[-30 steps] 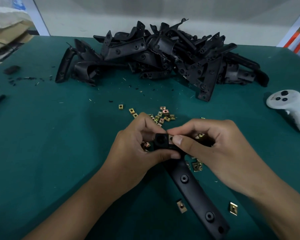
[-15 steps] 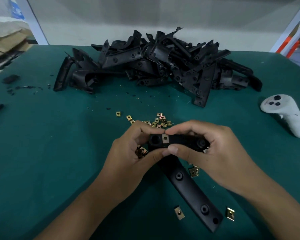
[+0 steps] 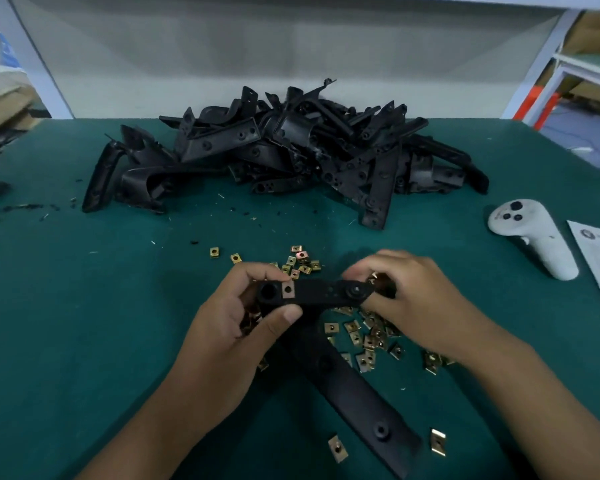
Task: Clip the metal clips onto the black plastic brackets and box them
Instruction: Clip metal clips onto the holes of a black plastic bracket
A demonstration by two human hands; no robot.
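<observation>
— Where's the long black plastic bracket [image 3: 321,296]?
— Above the green table [image 3: 84,323], left hand [image 3: 236,327] pinching its clipped end.
— The right hand [image 3: 409,296]?
— Curled among loose brass-coloured metal clips [image 3: 371,336]; possibly pinching one, I can't tell.

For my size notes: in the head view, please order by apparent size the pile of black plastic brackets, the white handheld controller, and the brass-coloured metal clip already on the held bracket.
1. Pile of black plastic brackets
2. White handheld controller
3. Brass-coloured metal clip on the held bracket
</observation>
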